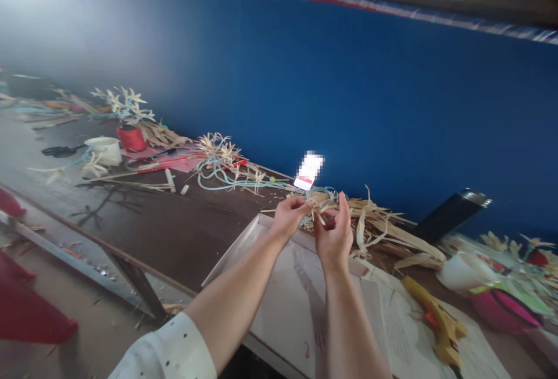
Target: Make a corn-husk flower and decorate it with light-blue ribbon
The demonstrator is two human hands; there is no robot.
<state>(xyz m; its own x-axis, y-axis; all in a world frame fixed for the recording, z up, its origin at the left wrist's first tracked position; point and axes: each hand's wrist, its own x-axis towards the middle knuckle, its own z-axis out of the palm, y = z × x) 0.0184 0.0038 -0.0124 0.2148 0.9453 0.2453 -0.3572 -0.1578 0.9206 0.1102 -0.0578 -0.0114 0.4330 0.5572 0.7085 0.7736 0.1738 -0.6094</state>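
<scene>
My left hand (288,216) and my right hand (335,238) meet above the far edge of a shallow white box lid (279,286). Pinched between their fingertips is a small pale corn-husk flower (319,214), its petals pointing out; its exact shape is partly covered by the fingers. The right index finger points upward while its thumb and other fingers are curled in. Just behind the hands lie dried husks (370,216) and some light-blue stems. A phone with a lit, blurred screen (308,171) leans against the blue wall panel beyond them.
A yellow glue gun (436,321) lies on papers at the right, near a white cup (466,271), a pink pouch (505,309) and a tilted black flask (453,216). Leftward are husk flowers on blue stems (218,158), red thread (131,138), a white cup (104,150) and scissors (63,150).
</scene>
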